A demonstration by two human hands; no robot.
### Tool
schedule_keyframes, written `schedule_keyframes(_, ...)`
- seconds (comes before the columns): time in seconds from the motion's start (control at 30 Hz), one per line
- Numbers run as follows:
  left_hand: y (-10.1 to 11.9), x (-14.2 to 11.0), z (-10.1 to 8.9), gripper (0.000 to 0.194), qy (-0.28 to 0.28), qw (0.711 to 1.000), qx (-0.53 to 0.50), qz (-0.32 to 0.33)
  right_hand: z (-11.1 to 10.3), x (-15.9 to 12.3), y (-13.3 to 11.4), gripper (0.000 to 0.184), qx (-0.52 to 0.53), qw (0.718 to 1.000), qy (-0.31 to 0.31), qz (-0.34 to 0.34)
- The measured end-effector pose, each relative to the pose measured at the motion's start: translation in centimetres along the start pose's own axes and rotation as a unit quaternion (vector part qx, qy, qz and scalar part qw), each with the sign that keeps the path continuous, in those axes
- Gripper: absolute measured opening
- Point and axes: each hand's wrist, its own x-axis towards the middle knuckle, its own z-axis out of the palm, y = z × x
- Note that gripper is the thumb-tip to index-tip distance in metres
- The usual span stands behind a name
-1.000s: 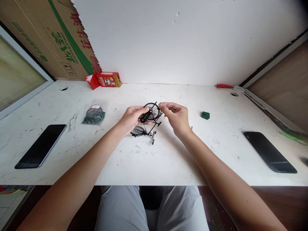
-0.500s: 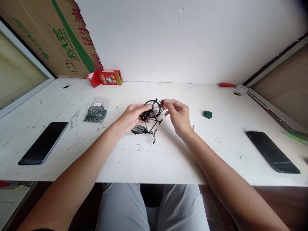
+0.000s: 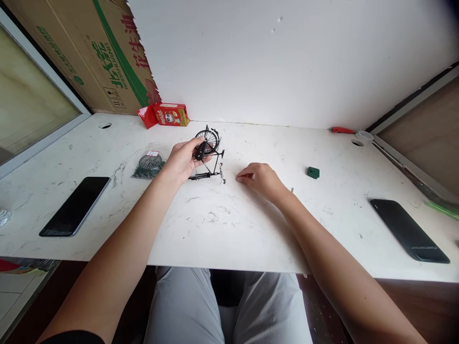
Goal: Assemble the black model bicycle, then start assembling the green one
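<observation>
A small black model bicycle (image 3: 214, 161) is gripped by my left hand (image 3: 184, 160), thumb against its spoked wheel. The bicycle is tipped, its handlebar pointing toward me and the wheel at the far end. Part of its other end is hidden behind my left hand. My right hand (image 3: 261, 179) is down at the tabletop, to the right of the handlebar and apart from it. Its thumb and fingertips are pinched together; whatever may be between them is too small to make out.
A clear bag with a spoked wheel and dark green parts (image 3: 148, 163) lies left of my left hand. Phones lie at left (image 3: 75, 206) and right (image 3: 409, 230). A green piece (image 3: 313, 172) sits right of my right hand. A red box (image 3: 171, 114) stands against the back wall.
My left hand has carried the model bicycle up and left, away from the right hand. My right hand has left the wheel and come down to the tabletop, fingers pinched.
</observation>
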Motion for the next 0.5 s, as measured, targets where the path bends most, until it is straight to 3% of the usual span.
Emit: schedule_keyframes(0.5,-0.3,0.6,-0.5,0.021,0.012,0.999,0.024,0.021,1.9,0.0,-1.1,0.023,-0.197,0.977,0.016,-0.075)
